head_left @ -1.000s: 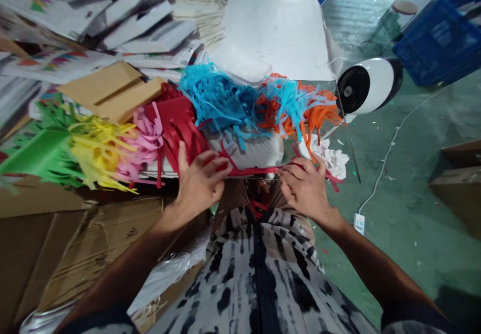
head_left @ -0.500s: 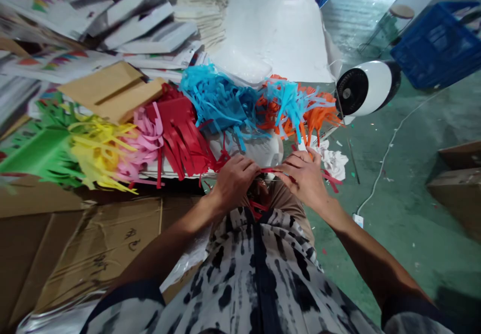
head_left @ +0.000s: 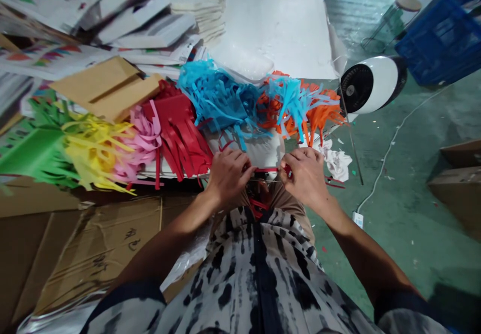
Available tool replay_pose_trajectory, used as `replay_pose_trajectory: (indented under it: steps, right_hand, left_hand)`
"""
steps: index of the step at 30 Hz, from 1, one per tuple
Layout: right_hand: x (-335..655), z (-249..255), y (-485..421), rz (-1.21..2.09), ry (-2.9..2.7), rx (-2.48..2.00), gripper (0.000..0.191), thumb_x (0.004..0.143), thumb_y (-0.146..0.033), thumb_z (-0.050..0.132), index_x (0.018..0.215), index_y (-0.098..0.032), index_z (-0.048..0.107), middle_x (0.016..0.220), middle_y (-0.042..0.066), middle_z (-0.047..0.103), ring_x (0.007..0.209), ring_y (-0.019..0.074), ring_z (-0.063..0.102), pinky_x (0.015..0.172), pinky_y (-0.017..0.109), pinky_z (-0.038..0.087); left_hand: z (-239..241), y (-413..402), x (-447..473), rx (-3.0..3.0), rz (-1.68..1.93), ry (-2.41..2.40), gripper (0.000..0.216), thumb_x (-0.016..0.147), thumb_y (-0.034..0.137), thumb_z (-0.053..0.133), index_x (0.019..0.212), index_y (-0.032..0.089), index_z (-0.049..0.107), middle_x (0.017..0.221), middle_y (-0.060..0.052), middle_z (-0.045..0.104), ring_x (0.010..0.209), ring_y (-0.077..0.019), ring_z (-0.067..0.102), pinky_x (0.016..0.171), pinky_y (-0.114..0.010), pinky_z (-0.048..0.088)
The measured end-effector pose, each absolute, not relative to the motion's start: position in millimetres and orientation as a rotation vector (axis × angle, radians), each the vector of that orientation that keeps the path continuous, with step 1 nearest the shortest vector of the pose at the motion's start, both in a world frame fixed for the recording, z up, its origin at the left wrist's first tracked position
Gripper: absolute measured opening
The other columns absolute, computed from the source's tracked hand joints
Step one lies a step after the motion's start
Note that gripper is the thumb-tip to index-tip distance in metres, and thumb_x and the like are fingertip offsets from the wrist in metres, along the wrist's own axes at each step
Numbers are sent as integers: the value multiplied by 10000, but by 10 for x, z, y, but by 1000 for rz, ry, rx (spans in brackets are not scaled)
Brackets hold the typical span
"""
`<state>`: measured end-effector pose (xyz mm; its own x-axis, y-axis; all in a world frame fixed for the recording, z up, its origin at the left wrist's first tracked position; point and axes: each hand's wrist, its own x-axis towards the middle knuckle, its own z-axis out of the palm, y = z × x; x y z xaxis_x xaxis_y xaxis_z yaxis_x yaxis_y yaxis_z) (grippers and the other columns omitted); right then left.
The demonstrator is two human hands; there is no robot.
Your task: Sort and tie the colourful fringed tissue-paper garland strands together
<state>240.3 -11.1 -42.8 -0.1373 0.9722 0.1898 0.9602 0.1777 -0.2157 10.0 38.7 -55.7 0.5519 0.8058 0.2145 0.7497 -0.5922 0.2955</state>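
A narrow red strip stretches level between my two hands at the near edge of the table. My left hand is closed on one part of it, with a red loop rising behind the fingers. On the other side my right hand pinches the strip, and red ends stick out past its wrist side. Just behind the hands lie a red fringed bundle, a blue fringed bundle and an orange fringed bundle with light blue strips on top. More red strips show on my lap.
Pink, yellow and green fringe lie at the left, below a tan folded piece. Printed packets pile behind. A white fan, blue crate and cardboard box stand at right.
My hands have moved apart, so a longer stretch of the red strip shows between them. The view has shifted slightly.
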Motion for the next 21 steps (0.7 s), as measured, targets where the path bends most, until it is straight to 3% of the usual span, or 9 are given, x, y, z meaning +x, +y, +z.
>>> replay_pose_trajectory:
  steps: [3,7,11,15,21]
  right_hand:
    - [2386,-453,-139,-12,-2189,-1757,151,931,-217,611,1023,-231,730,1021,72,741,1131,301,553,1057,512,292]
    - [2360,-539,-268,-86,-2310,-1522,266,954,-143,612,1137,-278,751,1085,18,789,1196,265,566,1175,523,200]
    - [2277,-611,-424,-237,-2297,-1483,246,989,-184,615,1192,-228,747,1112,55,799,1159,256,604,1175,514,236]
    - [2206,-678,-489,-306,-2207,-1475,160,1002,-250,660,1122,-210,760,1058,59,801,1116,249,626,1149,505,282]
    - [2202,-695,-485,-249,-2255,-1431,177,1028,-176,635,1151,-263,727,1047,11,792,1122,219,611,1139,488,297]
  left_hand:
    - [-623,398,53,2638,607,1265,132,994,321,677,1038,205,722,1000,-68,764,964,-271,637,826,-416,398]
    - [-715,305,31,2866,784,915,214,991,236,629,1176,242,736,1125,-54,788,1090,-265,666,1025,-479,393]
    - [-729,144,18,2978,811,843,278,968,228,630,1229,198,721,1147,-80,795,1059,-260,690,1075,-491,407]
    - [-763,29,-12,3010,851,888,226,975,201,629,1180,187,724,1186,-84,796,1059,-246,706,1007,-439,468]
    - [-764,-38,22,2984,966,930,107,955,158,658,1050,176,705,1085,-95,810,989,-241,737,868,-377,534]
